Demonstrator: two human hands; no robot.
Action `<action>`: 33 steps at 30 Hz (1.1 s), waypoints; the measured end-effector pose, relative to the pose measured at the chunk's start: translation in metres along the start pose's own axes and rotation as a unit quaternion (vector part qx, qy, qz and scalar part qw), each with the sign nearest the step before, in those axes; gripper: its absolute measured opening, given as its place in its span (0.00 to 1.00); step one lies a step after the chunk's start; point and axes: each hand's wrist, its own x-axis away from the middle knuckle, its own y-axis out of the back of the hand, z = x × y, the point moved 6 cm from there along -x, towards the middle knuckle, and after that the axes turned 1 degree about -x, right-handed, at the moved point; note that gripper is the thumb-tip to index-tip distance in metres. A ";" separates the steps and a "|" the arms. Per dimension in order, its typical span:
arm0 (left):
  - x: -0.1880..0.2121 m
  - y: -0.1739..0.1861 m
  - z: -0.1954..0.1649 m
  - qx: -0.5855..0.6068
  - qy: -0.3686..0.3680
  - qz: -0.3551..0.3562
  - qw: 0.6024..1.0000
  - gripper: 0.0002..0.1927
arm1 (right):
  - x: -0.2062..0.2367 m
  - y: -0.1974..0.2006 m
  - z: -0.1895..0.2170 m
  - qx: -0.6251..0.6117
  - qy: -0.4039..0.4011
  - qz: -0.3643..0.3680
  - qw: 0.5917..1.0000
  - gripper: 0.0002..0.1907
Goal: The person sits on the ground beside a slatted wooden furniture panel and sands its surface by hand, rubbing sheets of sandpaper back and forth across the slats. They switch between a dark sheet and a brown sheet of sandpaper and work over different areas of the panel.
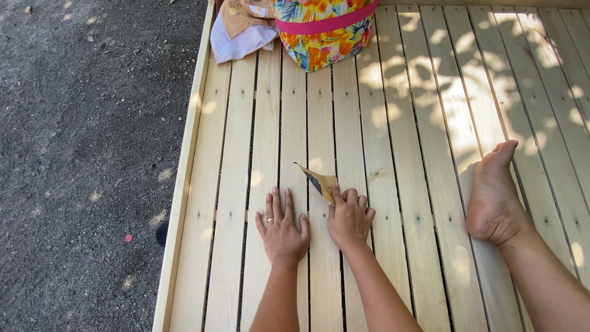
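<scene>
The folded sandpaper sheet (322,182) is pinched by the right hand (350,218) and should be rubbed along the slat's grain, while the left hand (282,229) is kept spread flat on the wooden platform (393,154) near its left edge.

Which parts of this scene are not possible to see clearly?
- Head view: the lower part of the sandpaper piece is hidden inside the right hand.
- The flowered bag and the pale cloth are cut off by the top edge.
- The wood under the flat left hand is covered.
- The bare foot: its leg leaves the frame.
</scene>
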 end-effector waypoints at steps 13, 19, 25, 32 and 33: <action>0.001 0.000 0.000 -0.009 0.006 0.020 1.000 0.38 | 0.007 -0.003 -0.002 0.024 0.002 0.015 1.000 0.29; 0.001 0.000 -0.002 -0.018 0.002 0.025 1.000 0.38 | -0.057 0.005 -0.001 -0.032 -0.028 0.011 0.999 0.20; 0.000 -0.002 0.000 -0.008 0.003 0.029 1.000 0.38 | -0.080 0.012 -0.055 -0.476 -0.106 -0.036 0.872 0.15; 0.000 -0.002 -0.001 -0.001 0.003 0.017 1.000 0.38 | -0.037 0.008 -0.035 -0.360 0.044 -0.125 0.923 0.13; 0.000 -0.002 -0.001 0.000 0.004 0.016 1.000 0.38 | -0.032 0.009 -0.031 -0.306 0.037 -0.137 0.941 0.13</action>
